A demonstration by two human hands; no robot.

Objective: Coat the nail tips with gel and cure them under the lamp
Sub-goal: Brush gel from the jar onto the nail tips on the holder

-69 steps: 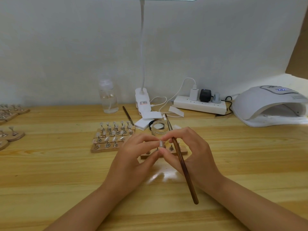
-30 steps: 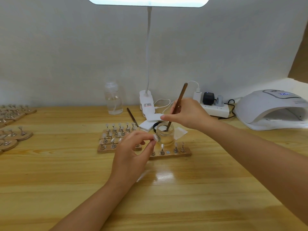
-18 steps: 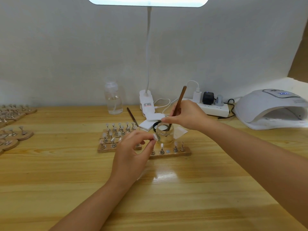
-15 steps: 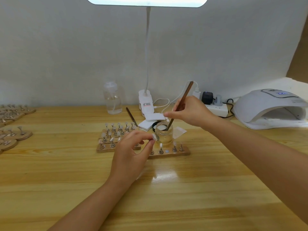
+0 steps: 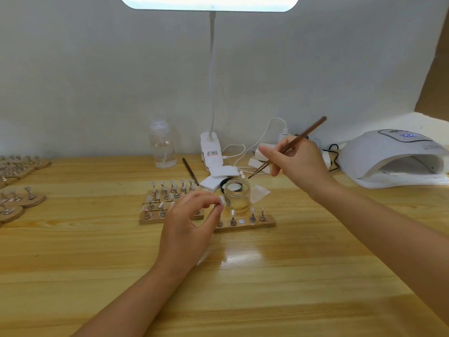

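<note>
My left hand (image 5: 188, 228) pinches a small clear nail tip (image 5: 222, 200) between thumb and fingers, just left of an open glass jar of gel (image 5: 237, 195). My right hand (image 5: 295, 162) grips a brown brush (image 5: 289, 145), its bristle end lifted out and hanging just above and right of the jar's mouth. In front of the jar lies a wooden holder strip (image 5: 245, 224) with a few nail tips on stands. A larger wooden block of nail tips (image 5: 167, 203) sits to the left. The white curing lamp (image 5: 393, 159) stands at the far right.
A desk lamp (image 5: 211, 152) is clipped at the back centre beside a clear bottle (image 5: 163, 149). A power strip with cables (image 5: 274, 149), white pads (image 5: 220, 176) and a second brush (image 5: 190, 171) lie behind the jar. More wooden nail holders (image 5: 17, 200) fill the left edge.
My right hand dipped the brush into the jar, then lifted it out up and to the right. My left hand has kept the nail tip beside the jar.
</note>
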